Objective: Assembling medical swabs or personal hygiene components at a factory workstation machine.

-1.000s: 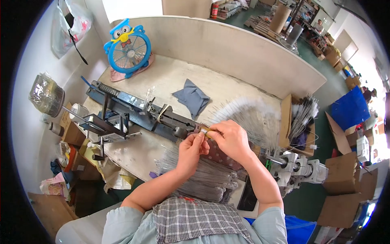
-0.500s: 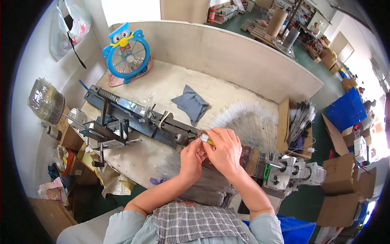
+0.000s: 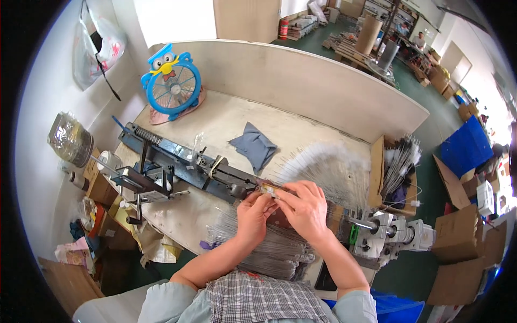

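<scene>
My left hand point(image 3: 252, 216) and my right hand point(image 3: 307, 207) come together at the right-hand end of a long dark metal bench machine point(image 3: 212, 166). The fingers of both are pinched close around a small yellow-and-white piece point(image 3: 269, 189); its exact kind is too small to tell. Below the hands lies a thick pile of thin grey metal wires point(image 3: 269, 248) along the front of the bench. Farther back, a fan of white-tipped wire brushes point(image 3: 323, 161) spreads over the tabletop point(image 3: 226, 110).
A grey cloth point(image 3: 254, 145) and a blue cartoon-shaped fan point(image 3: 173, 86) stand behind the machine. To the right are a carton of wires point(image 3: 396, 172) and a metal shaft device point(image 3: 390, 232). A crank mechanism point(image 3: 148, 180) juts out at the left. A low partition point(image 3: 301, 81) edges the bench.
My right hand has turned and moved slightly right and down in the view. The yellow-and-white piece now lies lower between the fingertips of both hands. The whole view has shifted a little.
</scene>
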Demonstrator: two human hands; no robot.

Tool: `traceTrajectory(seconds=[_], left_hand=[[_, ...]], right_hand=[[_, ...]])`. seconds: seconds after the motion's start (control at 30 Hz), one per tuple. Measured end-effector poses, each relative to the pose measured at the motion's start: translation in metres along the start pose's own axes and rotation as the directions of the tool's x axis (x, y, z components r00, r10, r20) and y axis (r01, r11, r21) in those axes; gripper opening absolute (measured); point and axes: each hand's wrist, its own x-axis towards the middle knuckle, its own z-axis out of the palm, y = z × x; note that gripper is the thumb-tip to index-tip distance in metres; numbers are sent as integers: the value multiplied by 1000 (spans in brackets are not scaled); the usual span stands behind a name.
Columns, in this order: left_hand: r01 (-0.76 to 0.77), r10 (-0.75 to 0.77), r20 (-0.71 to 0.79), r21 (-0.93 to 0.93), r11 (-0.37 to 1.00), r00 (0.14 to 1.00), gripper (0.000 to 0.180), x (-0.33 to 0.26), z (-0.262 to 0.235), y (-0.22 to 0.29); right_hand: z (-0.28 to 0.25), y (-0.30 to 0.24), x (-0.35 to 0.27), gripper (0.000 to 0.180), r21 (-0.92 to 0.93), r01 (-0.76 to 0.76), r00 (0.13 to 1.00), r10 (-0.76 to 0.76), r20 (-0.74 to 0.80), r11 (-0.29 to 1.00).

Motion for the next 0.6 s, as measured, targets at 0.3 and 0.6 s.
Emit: traceTrajectory(seconds=[0.3, 0.6], left_hand=[[41, -43, -18, -112, 993, 999, 11, -1, 1, 1], [49, -52, -30, -76, 996, 998, 10, -1, 2, 4]], right_hand=[[0, -7, 7, 24, 11, -15, 998, 14, 55, 1000], [0, -10, 1, 23, -5, -79, 996, 80, 48, 997]])
